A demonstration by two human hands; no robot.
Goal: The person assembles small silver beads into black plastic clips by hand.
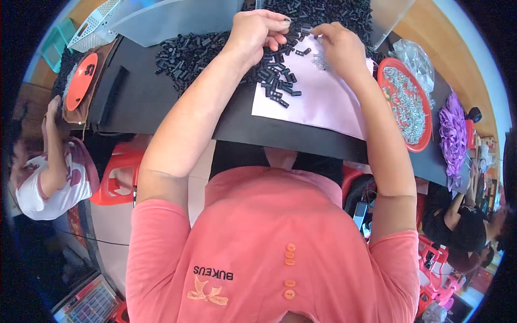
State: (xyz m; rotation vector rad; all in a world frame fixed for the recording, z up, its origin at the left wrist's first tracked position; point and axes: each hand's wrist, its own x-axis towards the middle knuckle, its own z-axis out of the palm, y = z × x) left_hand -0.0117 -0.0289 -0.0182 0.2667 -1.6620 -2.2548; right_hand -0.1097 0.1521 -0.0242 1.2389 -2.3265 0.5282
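Lying just beside the left hand [252, 35], black pieces [276, 74] partly cover pink paper [318, 102] near the right hand [344, 53] — both curled; whether grasping anything, I cannot tell.

The bare left hand [254, 35] is positioned above small black tubular plastic parts [277, 81], fingertips drawn together; any gripped item is too small to confirm. The bare right hand [342, 53] is positioned near small silver metal pieces [319, 61] on a pale pink flat sheet [318, 105]. The sheet lies on the black surface [231, 121]. A red oval-looking plastic tray [416, 147], containing further silver metal pieces, is located right of the sheet.
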